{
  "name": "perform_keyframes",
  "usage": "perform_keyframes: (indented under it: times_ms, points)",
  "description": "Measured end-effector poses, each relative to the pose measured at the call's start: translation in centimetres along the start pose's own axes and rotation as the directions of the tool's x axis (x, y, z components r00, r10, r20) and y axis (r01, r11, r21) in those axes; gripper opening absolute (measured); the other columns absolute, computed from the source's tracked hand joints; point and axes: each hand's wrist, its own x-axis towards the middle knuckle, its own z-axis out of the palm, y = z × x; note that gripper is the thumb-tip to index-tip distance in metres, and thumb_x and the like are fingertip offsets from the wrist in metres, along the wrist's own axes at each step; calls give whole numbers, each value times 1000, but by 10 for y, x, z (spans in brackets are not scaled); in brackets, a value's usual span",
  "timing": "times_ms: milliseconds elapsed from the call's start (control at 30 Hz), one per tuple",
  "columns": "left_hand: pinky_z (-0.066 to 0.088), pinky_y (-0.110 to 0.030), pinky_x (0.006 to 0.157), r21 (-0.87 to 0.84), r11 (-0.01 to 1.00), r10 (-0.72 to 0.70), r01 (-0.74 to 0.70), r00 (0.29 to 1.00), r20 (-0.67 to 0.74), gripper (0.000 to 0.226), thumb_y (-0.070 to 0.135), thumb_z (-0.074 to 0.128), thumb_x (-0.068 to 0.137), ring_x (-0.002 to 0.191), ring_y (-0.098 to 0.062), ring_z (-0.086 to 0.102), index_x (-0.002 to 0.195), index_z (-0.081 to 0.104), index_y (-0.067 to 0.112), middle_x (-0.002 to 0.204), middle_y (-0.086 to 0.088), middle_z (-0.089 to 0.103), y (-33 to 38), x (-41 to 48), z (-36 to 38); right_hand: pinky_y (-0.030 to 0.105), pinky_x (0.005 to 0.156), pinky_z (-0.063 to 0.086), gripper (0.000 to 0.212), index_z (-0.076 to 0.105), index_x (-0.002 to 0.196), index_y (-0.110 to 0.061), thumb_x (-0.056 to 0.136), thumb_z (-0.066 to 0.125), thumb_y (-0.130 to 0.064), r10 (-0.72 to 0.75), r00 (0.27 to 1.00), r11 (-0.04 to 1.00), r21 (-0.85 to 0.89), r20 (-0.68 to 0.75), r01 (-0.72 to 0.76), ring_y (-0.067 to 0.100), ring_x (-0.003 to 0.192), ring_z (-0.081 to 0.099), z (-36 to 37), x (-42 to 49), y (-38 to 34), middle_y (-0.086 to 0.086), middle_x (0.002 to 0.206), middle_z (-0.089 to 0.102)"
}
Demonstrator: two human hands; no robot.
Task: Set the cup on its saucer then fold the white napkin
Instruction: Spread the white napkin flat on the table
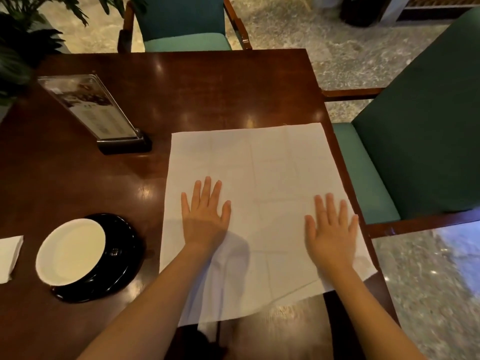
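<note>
Cup (71, 252) sits on saucer (122, 258). My left hand (205, 216) and right hand (331, 235), grip flat open, holding nothing, press the napkin (259, 162) smooth for folding.

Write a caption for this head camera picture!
Both hands, left and right, press the white napkin flat.

White cup (71, 252) sits on its black saucer (122, 266), near left; white napkin (259, 183) lies unfolded, creased, flat at right.

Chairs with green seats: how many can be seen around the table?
2. One green chair stands at the far side of the table; the other green chair stands at its right side. More may be out of view.
</note>
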Motion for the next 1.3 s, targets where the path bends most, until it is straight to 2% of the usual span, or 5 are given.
perform_keyframes:
  times_ms: [233, 400, 500, 967, 1300]
  points:
    - [-12, -48, 115, -13, 999, -37, 42, 967, 253, 61, 53, 7, 95, 143, -19, -18, 147, -9, 28, 156, 2, -18, 1, 9, -11, 59, 115, 11, 57, 10, 149, -12, 97, 28, -28, 259, 965, 964, -46, -32, -260, 30, 146, 4, -19, -37, 26, 14, 158, 7]
    - [5, -50, 115, -122, 969, 212, -213, 977, -19, 50, 33, 18, 98, 144, -21, 8, 146, 24, 21, 155, -3, 16, 25, -61, -25, 53, 113, 8, 62, 32, 142, -3, 81, 45, -4, -194, 978, 974, 103, -79, 202, 36, 139, 28, -4, -47, -79, 19, 150, 30]
    - [2, -49, 114, -109, 992, 62, -57, 997, 46, 52, 36, 24, 94, 144, -15, 1, 145, 23, 26, 155, 0, 16, 14, -97, -18, 49, 114, 7, 52, 31, 144, -13, 94, 33, -29, -348, 937, 935, 93, 37, 344, 28, 142, 23, 18, -65, -117, 8, 153, 28]
    - [-1, -52, 113, -5, 1000, 18, -18, 995, 96, 58, 48, 24, 92, 144, -18, 9, 146, 22, 27, 155, 0, 15, -8, -106, -10, 47, 114, 11, 65, 15, 149, -28, 93, 29, -59, -654, 735, 734, -84, 176, 674, 22, 146, 9, -1, -92, 49, -2, 158, 14]
    - [5, -43, 116, -145, 837, 546, -527, 819, 173, 54, 48, 33, 96, 145, -15, 9, 146, 23, 31, 156, 6, 15, -49, -122, -21, 29, 117, 21, 59, 38, 140, -28, 85, 56, -17, -561, 813, 825, 192, 158, 532, 5, 140, 22, -35, -101, 122, -10, 151, 29]
